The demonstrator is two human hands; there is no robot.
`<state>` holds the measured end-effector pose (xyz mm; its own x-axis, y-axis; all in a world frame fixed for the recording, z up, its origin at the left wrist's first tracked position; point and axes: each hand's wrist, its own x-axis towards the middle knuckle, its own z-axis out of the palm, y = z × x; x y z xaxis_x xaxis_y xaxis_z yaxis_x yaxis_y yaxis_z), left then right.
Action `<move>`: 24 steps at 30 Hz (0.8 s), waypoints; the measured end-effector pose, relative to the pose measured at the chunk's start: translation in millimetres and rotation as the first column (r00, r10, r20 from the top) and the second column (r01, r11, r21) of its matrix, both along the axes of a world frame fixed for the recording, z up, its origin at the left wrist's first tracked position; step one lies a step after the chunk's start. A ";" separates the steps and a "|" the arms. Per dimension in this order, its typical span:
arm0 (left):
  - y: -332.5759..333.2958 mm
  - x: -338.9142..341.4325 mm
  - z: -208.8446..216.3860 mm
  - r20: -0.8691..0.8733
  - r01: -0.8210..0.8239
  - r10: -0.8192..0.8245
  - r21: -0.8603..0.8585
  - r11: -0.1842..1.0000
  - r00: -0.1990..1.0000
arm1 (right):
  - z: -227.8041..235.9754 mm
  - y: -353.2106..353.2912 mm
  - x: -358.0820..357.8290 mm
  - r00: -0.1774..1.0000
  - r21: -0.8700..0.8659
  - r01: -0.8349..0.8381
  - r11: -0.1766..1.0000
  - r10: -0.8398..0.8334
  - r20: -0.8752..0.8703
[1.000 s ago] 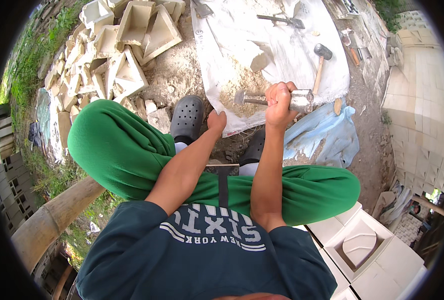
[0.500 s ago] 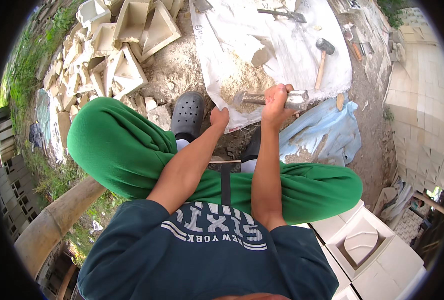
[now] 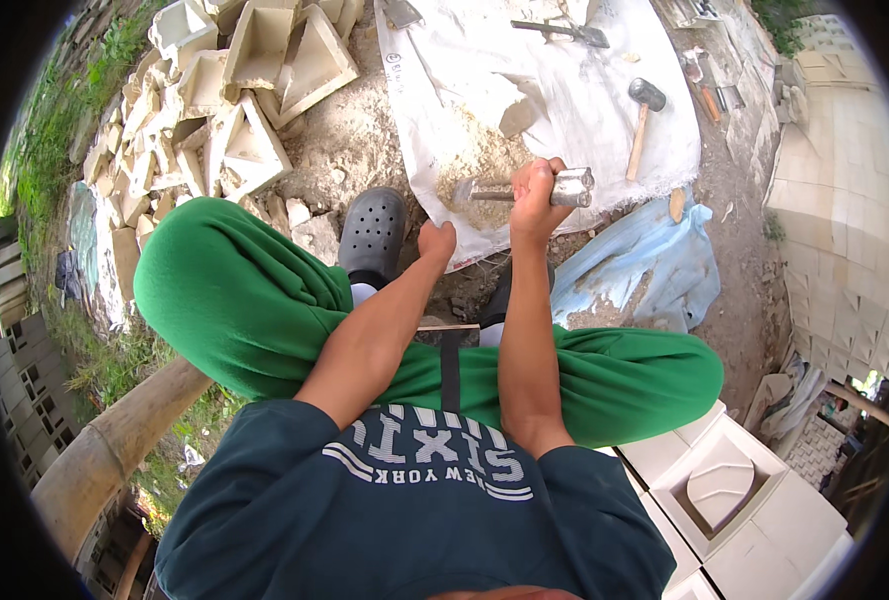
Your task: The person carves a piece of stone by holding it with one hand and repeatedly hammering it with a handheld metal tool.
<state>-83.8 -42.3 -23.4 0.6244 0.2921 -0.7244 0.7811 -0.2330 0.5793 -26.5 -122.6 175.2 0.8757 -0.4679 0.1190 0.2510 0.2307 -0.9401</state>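
My right hand [image 3: 536,205] is closed round a silvery metal tool [image 3: 572,187], thick at its right end and flat like a blade at its left. The tool is held sideways over the near part of a white woven sheet [image 3: 604,130]; its exact kind is not clear. At the sheet's near left corner, my left hand [image 3: 437,240] is closed on the edge, its fingertips partly hidden. Pale crumbs and powder [image 3: 484,150] lie on the sheet beyond both hands, beside a broken pale chunk [image 3: 516,117].
A black-headed mallet [image 3: 646,95] and a dark flat-ended tool [image 3: 564,32] lie on the sheet. Broken pale box-shaped pieces [image 3: 264,45] are heaped at the far left. Blue plastic [image 3: 654,260] lies on the right, pale moulds [image 3: 764,520] at lower right, and a bamboo pole [image 3: 114,435] at lower left.
My right hand has shifted a little left and away from me, carrying the metal tool. The left hand stays at the sheet's edge, nearly unmoved.
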 end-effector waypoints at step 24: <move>-3.8 3.6 -12.8 0.054 -0.035 0.037 -0.029 0.999 0.998 | -12.9 14.9 8.4 0.996 -0.146 -0.082 0.986 0.084 0.006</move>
